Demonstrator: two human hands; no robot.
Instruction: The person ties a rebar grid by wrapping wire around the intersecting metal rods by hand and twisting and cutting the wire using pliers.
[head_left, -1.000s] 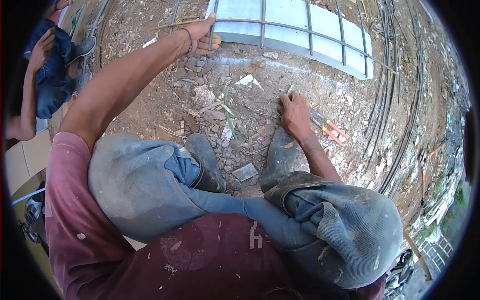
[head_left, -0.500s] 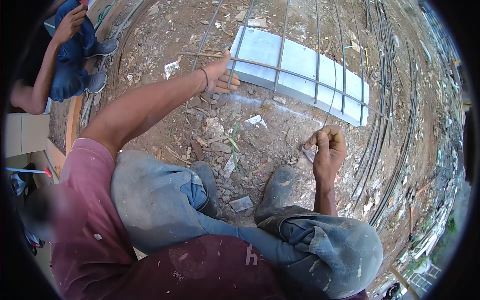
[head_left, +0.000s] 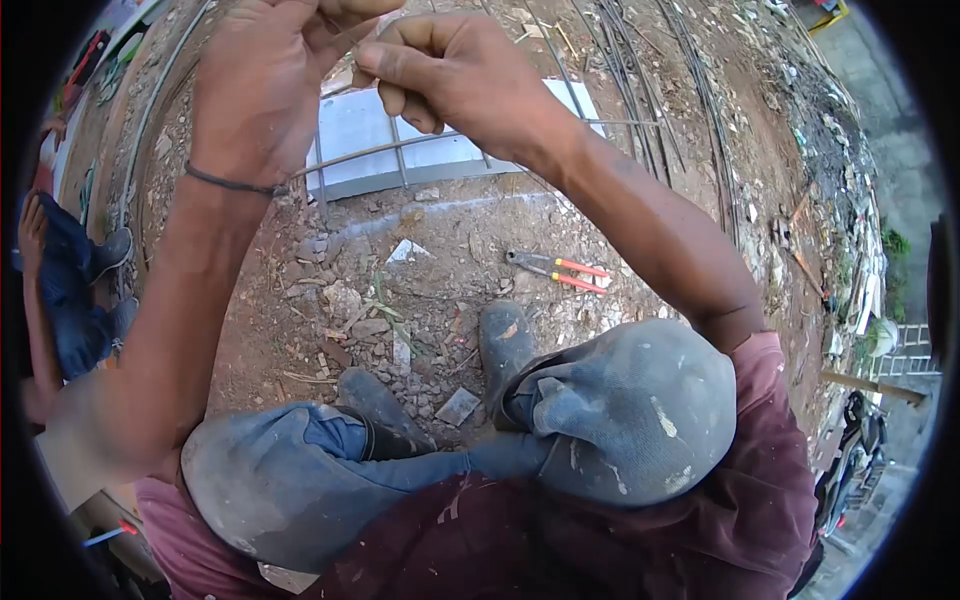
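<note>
My left hand [head_left: 265, 75] is raised close to the camera, its curled fingers partly cut off by the top edge. Beside it, my right hand [head_left: 445, 75] is closed in a pinch, thumb against forefinger. A thin wire [head_left: 347, 40] shows faintly between the two hands; its ends cannot be made out. Beyond and below them, a lattice of steel rebar [head_left: 345, 160] lies over a pale slab [head_left: 352, 118], partly covered by my hands. Pliers [head_left: 560, 269] with red and orange handles rest on the dirt below my right forearm.
Long loose rebar rods [head_left: 700, 95] run along the ground at the right. Rubble and stones cover the dirt around my boots [head_left: 507, 345]. Another person's leg [head_left: 70, 285] and hand are at the far left. A wooden stick [head_left: 875, 387] lies at the right.
My left hand has left the rebar, and my right hand has risen from low on the right; both are now together near the camera. The view has shifted right, and the pliers now show fully.
</note>
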